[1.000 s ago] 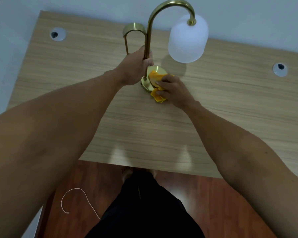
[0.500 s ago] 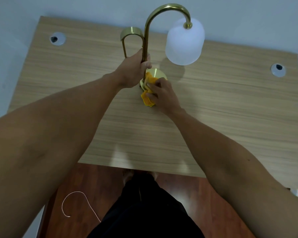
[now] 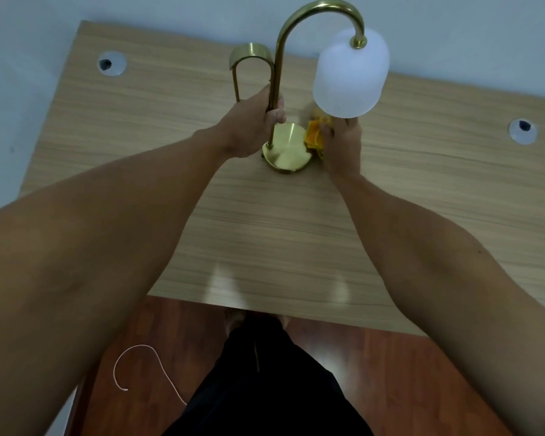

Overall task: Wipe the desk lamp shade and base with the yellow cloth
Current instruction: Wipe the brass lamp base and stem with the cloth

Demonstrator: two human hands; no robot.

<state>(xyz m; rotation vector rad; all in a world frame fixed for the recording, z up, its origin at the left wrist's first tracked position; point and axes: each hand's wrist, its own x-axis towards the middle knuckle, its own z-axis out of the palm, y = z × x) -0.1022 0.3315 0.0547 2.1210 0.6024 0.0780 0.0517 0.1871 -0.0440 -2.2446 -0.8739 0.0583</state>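
Two bare hands are at work on a brass desk lamp that stands upright near the far middle of a pale wooden desk (image 3: 265, 234). We see the left hand (image 3: 249, 127) wrapped around the lamp's stem (image 3: 277, 73), fingers curled tight on the tube a little above the round base (image 3: 288, 147). The right hand (image 3: 340, 146) sits just to the right of that base, its fingers bunched closed on the yellow cloth (image 3: 315, 135), which is crumpled and touches the base's right edge; the cloth is blurred, so we cannot tell how much of it lies on the metal. The frosted white shade (image 3: 351, 73) hangs from the curved neck directly above the right hand's fingertips (image 3: 353, 121), which seem to reach its lower rim, though we cannot tell whether they touch. A smaller brass loop (image 3: 250, 56) rises beside the stem on the left. Each far corner of the desk holds a round cable grommet (image 3: 111, 63). On the reddish floor (image 3: 406, 372) below the near edge lies a thin white cord (image 3: 132, 357), beside the person's dark trousers (image 3: 265, 388).
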